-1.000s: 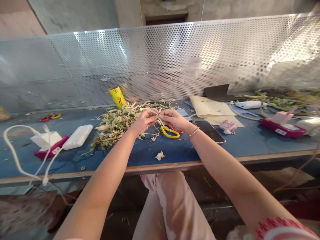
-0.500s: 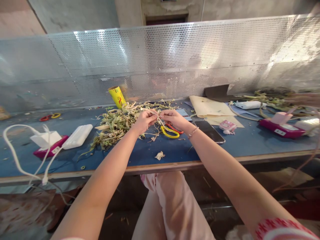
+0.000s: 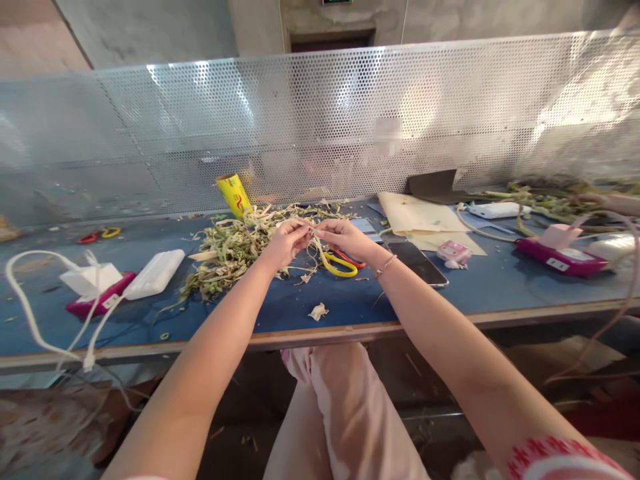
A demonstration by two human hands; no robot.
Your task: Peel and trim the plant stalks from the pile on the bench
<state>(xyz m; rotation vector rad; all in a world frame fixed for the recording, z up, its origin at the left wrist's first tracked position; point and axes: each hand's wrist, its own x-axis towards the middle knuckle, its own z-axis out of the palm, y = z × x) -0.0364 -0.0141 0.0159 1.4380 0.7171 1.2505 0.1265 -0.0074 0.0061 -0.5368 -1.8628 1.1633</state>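
My left hand [image 3: 289,243] and my right hand [image 3: 345,238] meet over the blue table, fingertips pinched together on a thin pale plant strip [image 3: 316,245] that hangs down between them. To the left and behind my left hand lies a heap of dried, greenish plant pieces [image 3: 227,250]. Just under my right hand are scissors with yellow and red handles [image 3: 341,268]. A small pale scrap [image 3: 318,311] rests near the table's front edge.
Left: a white power bank [image 3: 154,274], a magenta socket block [image 3: 83,307], cables and another pair of scissors [image 3: 100,235]. Behind: a yellow tube [image 3: 233,195] and perforated metal screen [image 3: 320,127]. Right: a phone [image 3: 417,265], pink figure [image 3: 454,254], papers [image 3: 420,213], more plants.
My hands remain together in nearly the same place, with small finger movements. The pale strip hangs slightly differently between them.
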